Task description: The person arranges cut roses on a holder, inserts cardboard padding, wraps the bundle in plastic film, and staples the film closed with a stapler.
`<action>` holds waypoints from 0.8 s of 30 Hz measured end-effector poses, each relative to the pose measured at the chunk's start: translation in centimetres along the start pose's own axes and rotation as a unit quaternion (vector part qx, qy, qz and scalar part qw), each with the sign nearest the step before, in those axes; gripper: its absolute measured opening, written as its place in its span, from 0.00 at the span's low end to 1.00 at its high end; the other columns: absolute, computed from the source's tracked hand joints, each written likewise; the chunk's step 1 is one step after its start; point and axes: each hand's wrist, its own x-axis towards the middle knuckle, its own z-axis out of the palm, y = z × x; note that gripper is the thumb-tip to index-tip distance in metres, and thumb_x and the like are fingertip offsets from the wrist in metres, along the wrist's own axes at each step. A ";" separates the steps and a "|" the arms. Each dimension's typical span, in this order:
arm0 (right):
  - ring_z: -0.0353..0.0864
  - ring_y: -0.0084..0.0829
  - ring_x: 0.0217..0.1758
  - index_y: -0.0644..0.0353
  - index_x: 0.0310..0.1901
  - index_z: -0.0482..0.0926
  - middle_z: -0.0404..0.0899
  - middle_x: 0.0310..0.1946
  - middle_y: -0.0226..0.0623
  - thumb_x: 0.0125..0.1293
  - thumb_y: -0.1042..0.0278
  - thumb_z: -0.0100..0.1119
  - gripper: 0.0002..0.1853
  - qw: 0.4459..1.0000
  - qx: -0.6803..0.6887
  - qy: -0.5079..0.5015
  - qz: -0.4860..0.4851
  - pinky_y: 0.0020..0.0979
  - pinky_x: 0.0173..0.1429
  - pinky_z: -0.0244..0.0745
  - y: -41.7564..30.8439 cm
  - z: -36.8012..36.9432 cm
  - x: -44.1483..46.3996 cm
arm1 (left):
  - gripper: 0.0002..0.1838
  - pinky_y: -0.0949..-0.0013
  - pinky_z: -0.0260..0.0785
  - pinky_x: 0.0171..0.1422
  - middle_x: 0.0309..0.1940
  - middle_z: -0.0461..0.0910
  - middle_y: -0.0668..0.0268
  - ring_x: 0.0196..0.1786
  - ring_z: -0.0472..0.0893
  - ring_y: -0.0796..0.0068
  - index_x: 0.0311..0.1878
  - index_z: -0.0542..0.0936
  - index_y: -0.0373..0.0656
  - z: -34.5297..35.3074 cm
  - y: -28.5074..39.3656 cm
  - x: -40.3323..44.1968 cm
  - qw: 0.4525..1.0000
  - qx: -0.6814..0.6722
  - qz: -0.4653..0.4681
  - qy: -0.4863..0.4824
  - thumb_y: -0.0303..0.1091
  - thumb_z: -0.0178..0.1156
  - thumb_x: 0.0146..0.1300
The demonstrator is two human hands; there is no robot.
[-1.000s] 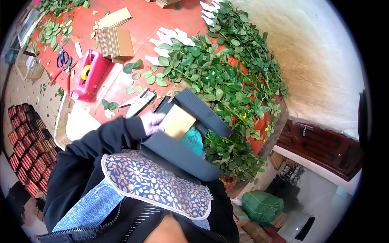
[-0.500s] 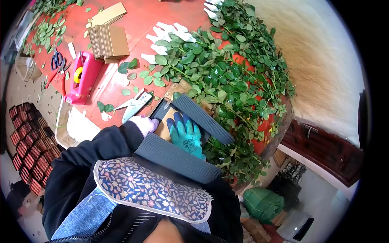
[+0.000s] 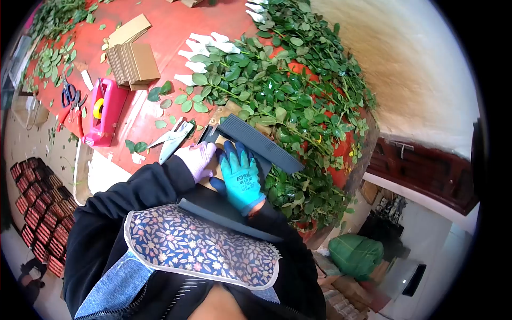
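Observation:
In front of my apron is a dark grey holder with ribbed side panels [image 3: 261,143], with a brown cardboard piece [image 3: 204,181] between them. My right hand [image 3: 240,178], in a teal and dark blue glove, lies flat on the cardboard with fingers spread. Beside it, my left hand [image 3: 195,160] in a thin lilac glove rests at the cardboard's left side, its fingers stretched out. The near panel [image 3: 229,221] leans against the apron. A silver stapler [image 3: 176,140] lies just beyond my left hand. Both hands partly cover the cardboard.
Leafy stems [image 3: 288,96] with white-wrapped heads [image 3: 205,47] cover the table's right side. On the red table [image 3: 160,26] stand stacked cardboard pieces [image 3: 133,64], a pink tape dispenser [image 3: 108,114], pliers [image 3: 74,114] and scissors [image 3: 69,93]. A white-walled bin [image 3: 82,165] sits left.
My left hand has moved from the holder's left end onto the cardboard. The near ribbed panel has tipped toward the apron. The right hand stays on the cardboard, and the view has shifted slightly.

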 end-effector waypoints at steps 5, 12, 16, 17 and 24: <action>0.53 0.50 0.78 0.58 0.71 0.66 0.56 0.76 0.44 0.60 0.41 0.61 0.42 1.000 0.004 -0.002 0.006 0.56 0.75 0.54 0.3 -0.3 0.0 | 0.37 0.55 0.70 0.57 0.47 0.76 0.50 0.50 0.78 0.47 0.67 0.64 0.41 1.6 -1.4 0.5 0.999 0.016 0.013 -0.044 0.34 0.70 0.54; 0.55 0.52 0.77 0.56 0.69 0.69 0.58 0.75 0.43 0.60 0.38 0.60 0.40 0.999 0.010 0.017 -0.026 0.56 0.74 0.54 1.7 1.2 -0.5 | 0.50 0.56 0.71 0.61 0.54 0.74 0.44 0.54 0.78 0.46 0.75 0.55 0.36 1.6 -0.5 2.1 0.989 0.097 -0.011 -0.110 0.41 0.73 0.53; 0.74 0.44 0.65 0.54 0.67 0.71 0.71 0.66 0.42 0.67 0.55 0.58 0.28 0.921 0.384 -0.029 -0.056 0.39 0.61 0.73 1.3 -4.2 -2.4 | 0.52 0.56 0.72 0.61 0.57 0.74 0.43 0.55 0.79 0.45 0.75 0.53 0.36 1.3 -0.9 2.7 0.987 0.087 -0.013 -0.137 0.41 0.73 0.52; 0.80 0.43 0.58 0.54 0.67 0.70 0.75 0.63 0.42 0.69 0.62 0.56 0.26 0.846 0.523 -0.063 -0.080 0.35 0.55 0.78 1.3 -4.0 -3.1 | 0.51 0.56 0.72 0.61 0.57 0.74 0.43 0.56 0.78 0.45 0.75 0.54 0.37 2.4 -1.8 2.8 0.987 0.124 0.003 -0.104 0.42 0.73 0.53; 0.82 0.36 0.37 0.61 0.67 0.68 0.78 0.38 0.37 0.64 0.62 0.55 0.30 0.998 -0.010 0.006 -0.060 0.39 0.41 0.77 -2.7 -1.3 -6.3 | 0.55 0.56 0.64 0.70 0.63 0.72 0.47 0.65 0.74 0.49 0.75 0.56 0.39 1.3 -1.5 3.2 0.982 0.142 -0.015 -0.124 0.49 0.75 0.49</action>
